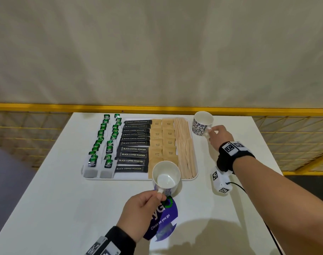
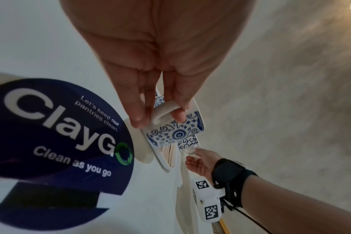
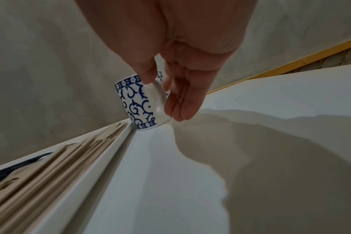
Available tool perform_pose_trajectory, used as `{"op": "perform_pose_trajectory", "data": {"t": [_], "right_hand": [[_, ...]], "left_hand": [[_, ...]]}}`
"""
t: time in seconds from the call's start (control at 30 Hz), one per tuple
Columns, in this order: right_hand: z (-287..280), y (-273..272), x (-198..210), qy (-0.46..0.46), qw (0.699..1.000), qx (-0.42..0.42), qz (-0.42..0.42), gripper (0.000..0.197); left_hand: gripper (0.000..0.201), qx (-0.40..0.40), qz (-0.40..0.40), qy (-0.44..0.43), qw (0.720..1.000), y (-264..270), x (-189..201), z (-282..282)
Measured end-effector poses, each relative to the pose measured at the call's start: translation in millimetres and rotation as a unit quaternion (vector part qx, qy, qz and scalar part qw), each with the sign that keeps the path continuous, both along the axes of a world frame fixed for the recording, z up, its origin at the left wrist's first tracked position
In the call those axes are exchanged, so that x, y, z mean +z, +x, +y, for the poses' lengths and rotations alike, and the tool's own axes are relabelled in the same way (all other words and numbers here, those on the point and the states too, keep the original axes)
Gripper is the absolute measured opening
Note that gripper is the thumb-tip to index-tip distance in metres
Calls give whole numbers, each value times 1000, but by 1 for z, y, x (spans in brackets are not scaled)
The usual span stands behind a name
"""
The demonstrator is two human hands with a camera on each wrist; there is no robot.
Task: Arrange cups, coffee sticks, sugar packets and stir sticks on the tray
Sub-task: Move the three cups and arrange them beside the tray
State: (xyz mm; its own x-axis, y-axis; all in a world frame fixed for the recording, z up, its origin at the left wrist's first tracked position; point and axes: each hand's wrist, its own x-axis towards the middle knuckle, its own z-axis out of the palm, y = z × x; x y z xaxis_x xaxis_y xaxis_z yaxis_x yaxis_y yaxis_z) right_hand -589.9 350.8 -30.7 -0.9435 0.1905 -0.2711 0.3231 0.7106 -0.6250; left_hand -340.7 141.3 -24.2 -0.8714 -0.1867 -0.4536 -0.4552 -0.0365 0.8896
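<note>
My left hand (image 1: pixel 138 208) is pinching the handle of the near cup (image 1: pixel 166 176) between thumb and fingers. Cup is hanging over the tray's (image 1: pixel 120 178) front edge, tilted a bit, mouth up, bottom clear of the table (image 1: pixel 65 208) in the left wrist view. The ClayGo sticker (image 1: pixel 162 221) is lying on the table just under that hand.

My right hand (image 1: pixel 218 136) is gripping the far cup (image 1: pixel 202 123) by its handle, thumb on top, fingers curled behind. That cup is sitting off the tray, just beside its far right corner; can't tell if it's touching the table or hovering.

On the tray, left to right: tea bags (image 1: pixel 101 142), coffee sticks (image 1: pixel 135 144), sugar packets (image 1: pixel 163 140), stir sticks (image 1: pixel 184 146), all in rows. Both cups are outside the rows.
</note>
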Motion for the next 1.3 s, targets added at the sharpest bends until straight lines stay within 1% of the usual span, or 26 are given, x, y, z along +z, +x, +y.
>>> {"op": "perform_pose_trajectory", "data": {"t": [0.07, 0.1, 0.17, 0.23, 0.3, 0.4, 0.47, 0.5, 0.6, 0.7, 0.8, 0.87, 0.9, 0.97, 1.03, 1.1, 1.13, 1.2, 1.23, 1.3], "right_hand": [[5, 12, 5, -37, 999, -30, 23, 35], [6, 19, 8, -51, 997, -34, 43, 30], [6, 43, 15, -78, 993, -16, 81, 20], [0, 73, 21, -124, 988, 11, 94, 15], [-8, 104, 27, -152, 985, 46, 71, 15], [-16, 149, 32, -152, 983, 99, 18, 13], [-21, 178, 34, -174, 980, 92, -7, 6], [-23, 191, 33, -188, 979, 81, -17, 13], [-33, 217, 30, -214, 974, 64, -30, 42], [-41, 228, 29, -228, 972, 54, -20, 59], [-44, 230, 31, -239, 970, 43, -1, 66], [-44, 229, 35, -221, 974, 43, 14, 70], [-44, 228, 37, -203, 978, 46, 20, 72], [-44, 226, 43, -158, 985, 59, 29, 70], [-44, 222, 50, -125, 988, 83, 35, 61], [-44, 219, 57, -105, 987, 114, 45, 50], [-44, 216, 61, -95, 986, 125, 51, 46], [-42, 208, 64, -81, 987, 129, 56, 44], [-39, 202, 65, -78, 988, 124, 58, 46], [-31, 185, 64, -64, 991, 106, 57, 48]], "left_hand": [[21, 5, 3, 3, 1000, -2, -1, 2], [22, 6, 4, -3, 1000, -2, -1, 3], [24, 6, 6, -13, 1000, -3, -2, 6], [23, 11, 4, -14, 1000, -4, -2, 10], [23, 18, 5, -10, 1000, -4, 0, 14], [24, 24, 11, -13, 1000, -2, 3, 20], [23, 25, 13, -10, 1000, 0, 5, 24], [22, 24, 14, -4, 1000, 1, 6, 26], [22, 5, 26, -5, 1000, 4, 6, 31], [29, -20, 31, -44, 998, 8, 4, 36], [38, -43, 34, -63, 996, 14, 3, 40], [38, -58, 23, -59, 996, 16, 4, 44], [42, -66, 21, -62, 996, 17, 6, 45], [51, -85, 25, -79, 993, 18, 8, 49], [56, -97, 27, -86, 991, 18, 8, 52], [52, -98, 31, -81, 991, 18, 8, 53], [44, -100, 39, -80, 991, 18, 8, 52], [15, -91, 48, -63, 993, 17, 7, 48], [7, -84, 46, -50, 994, 17, 8, 45], [17, -64, 43, -50, 996, 18, 4, 35]]}}
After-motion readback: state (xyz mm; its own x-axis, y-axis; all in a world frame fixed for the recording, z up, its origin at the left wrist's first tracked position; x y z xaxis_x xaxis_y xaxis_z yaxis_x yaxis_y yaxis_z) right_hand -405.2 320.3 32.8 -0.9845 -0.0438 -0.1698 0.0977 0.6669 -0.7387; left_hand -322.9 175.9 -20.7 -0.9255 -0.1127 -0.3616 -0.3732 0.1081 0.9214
